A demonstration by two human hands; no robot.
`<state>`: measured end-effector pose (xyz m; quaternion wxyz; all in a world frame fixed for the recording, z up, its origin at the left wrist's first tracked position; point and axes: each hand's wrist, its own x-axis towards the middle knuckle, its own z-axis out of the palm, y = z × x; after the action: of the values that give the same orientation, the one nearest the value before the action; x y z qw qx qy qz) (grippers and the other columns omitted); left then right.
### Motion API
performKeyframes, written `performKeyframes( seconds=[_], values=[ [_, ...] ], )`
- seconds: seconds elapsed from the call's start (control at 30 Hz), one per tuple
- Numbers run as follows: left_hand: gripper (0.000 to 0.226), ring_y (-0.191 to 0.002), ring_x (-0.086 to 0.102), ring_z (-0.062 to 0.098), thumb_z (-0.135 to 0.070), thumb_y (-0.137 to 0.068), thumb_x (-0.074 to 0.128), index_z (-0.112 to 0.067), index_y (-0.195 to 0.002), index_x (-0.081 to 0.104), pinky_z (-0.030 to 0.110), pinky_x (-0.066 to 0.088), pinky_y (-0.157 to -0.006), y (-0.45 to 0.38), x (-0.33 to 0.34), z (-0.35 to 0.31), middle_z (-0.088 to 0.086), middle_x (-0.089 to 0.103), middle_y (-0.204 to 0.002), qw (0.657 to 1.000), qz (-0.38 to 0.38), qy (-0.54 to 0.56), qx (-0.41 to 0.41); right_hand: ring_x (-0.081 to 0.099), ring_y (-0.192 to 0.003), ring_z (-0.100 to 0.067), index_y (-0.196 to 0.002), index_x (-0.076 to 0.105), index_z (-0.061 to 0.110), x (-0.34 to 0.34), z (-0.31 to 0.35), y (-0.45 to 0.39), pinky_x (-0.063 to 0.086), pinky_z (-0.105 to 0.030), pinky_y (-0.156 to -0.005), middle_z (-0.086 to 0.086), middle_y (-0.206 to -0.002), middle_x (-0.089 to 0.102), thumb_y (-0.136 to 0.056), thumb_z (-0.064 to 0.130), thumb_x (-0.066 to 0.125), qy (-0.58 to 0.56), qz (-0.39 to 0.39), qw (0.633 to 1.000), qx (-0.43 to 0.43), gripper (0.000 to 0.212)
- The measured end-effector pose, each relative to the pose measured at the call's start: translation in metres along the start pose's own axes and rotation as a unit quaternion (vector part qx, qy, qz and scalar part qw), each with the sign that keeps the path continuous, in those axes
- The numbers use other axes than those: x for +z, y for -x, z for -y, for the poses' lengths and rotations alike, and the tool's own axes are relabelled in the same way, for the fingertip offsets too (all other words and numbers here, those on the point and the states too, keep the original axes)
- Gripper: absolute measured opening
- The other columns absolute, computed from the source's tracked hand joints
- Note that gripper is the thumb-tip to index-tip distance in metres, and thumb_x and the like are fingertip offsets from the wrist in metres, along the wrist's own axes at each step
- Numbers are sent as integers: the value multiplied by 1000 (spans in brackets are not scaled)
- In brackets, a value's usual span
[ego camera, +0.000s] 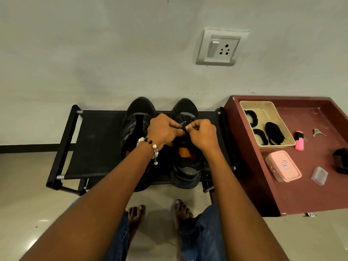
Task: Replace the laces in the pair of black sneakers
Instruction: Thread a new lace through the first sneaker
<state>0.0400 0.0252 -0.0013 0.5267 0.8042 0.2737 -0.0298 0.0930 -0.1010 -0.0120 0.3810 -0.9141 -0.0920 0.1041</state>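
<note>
Pinching the black lace between your left hand and right hand, together over the right sneaker, you are apparently working its upper eyelets; next, feeding the end through demands a fine fingertip grip.

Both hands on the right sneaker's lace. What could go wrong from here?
1. Both sneakers' toes overhang the far edge of the rack; tugging with the left hand and right hand might tip the right sneaker off.
2. Black lace on black shoe: eyelets are hard to see, so one may get skipped.
</note>
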Motion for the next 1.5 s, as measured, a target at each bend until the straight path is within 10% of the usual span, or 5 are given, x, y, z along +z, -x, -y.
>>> performKeyframes(
  seconds=[0.47, 0.73, 0.93, 1.23, 1.5],
  values=[
    [31, -92, 66, 19, -14, -79, 78, -12, -109, 73, 31, 61, -64, 2, -6, -4, 5, 69, -104, 996, 71, 55, -10, 67, -86, -27, -77, 73, 3, 9, 3, -6, 54, -57, -83, -17, -86, 73, -74, 11, 69, -218, 37, 958, 182, 10],
    [9, -81, 69, 22, -14, -87, 71, -13, -95, 76, 37, 61, -59, -3, 0, 0, 4, 70, -97, 999, -4, 48, -3, 69, -92, -27, -65, 77, 28, 17, -10, -10, 32, -68, -103, 3, -68, 73, -59, 18, 80, -240, 30, 957, 161, 12],
    [13, -72, 71, 20, -22, -82, 77, -28, -72, 72, 38, 62, -65, -10, 7, 3, 0, 72, -80, 998, -63, 15, 16, 69, -92, -17, -50, 71, 41, 11, -4, 0, 42, -57, -102, 11, -64, 71, -71, 19, 85, -223, -5, 960, 167, 34],
    [32, -81, 66, 26, -31, -94, 57, -6, -87, 73, 34, 51, -75, -10, 10, -4, 10, 72, -84, 983, -69, -165, 35, 68, -91, -22, -84, 73, 20, -6, -3, 4, 55, -46, -91, -3, -86, 69, -76, 5, 80, -244, 49, 963, 106, 18],
    [37, -80, 69, 34, -17, -100, 42, -6, -68, 59, 48, 59, -77, -13, 3, -1, 17, 68, -83, 991, -102, 85, 6, 61, -98, -34, -104, 54, 9, -29, -9, 32, 54, -42, -79, -14, -107, 59, -78, 41, 78, 140, 73, 986, 60, 48]
  ],
)
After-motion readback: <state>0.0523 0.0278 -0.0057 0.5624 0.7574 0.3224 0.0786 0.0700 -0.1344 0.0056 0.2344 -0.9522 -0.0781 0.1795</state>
